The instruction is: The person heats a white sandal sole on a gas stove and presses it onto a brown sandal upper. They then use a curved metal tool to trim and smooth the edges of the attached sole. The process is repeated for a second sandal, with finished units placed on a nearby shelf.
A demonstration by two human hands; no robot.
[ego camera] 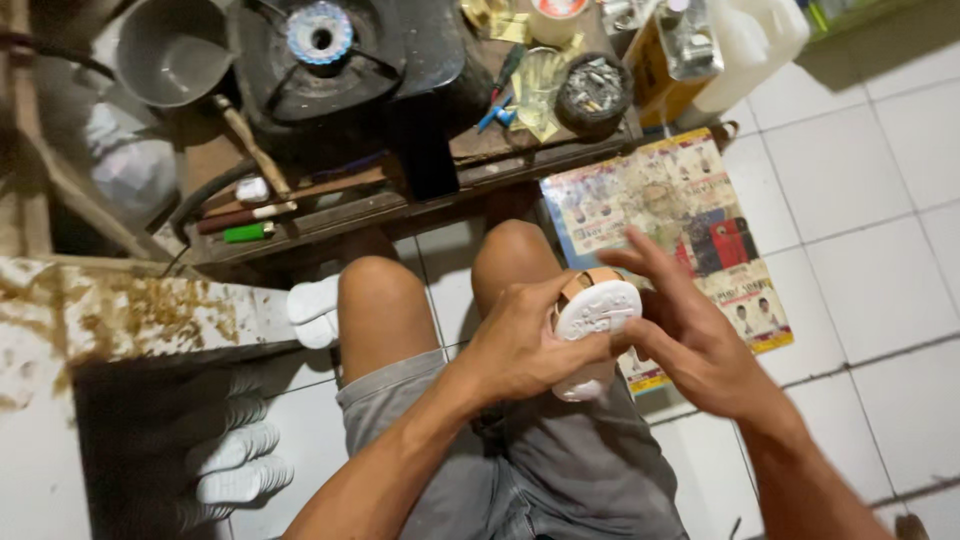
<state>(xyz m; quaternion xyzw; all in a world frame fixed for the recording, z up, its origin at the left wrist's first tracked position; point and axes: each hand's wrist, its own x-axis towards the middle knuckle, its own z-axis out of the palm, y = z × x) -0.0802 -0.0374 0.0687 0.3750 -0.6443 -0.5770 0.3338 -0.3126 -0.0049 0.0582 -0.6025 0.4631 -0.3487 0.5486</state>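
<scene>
Both hands are working over the lap: the left hand [520, 350] is gripping a white shoe sole [595, 325] with a tan upper by its edge, while the right hand [690, 335] is lying open against its far side, fingers spread. It is looking light and stiffly rubbery, best held along the rim. Beyond the knees, a low bench [400, 205] is carrying a gas burner [320, 45], and a printed poster [670, 210] is lying on the tiled floor [870, 230].

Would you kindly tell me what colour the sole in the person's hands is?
White, with a tan upper edge behind it; the sole shows best in the head view.
</scene>
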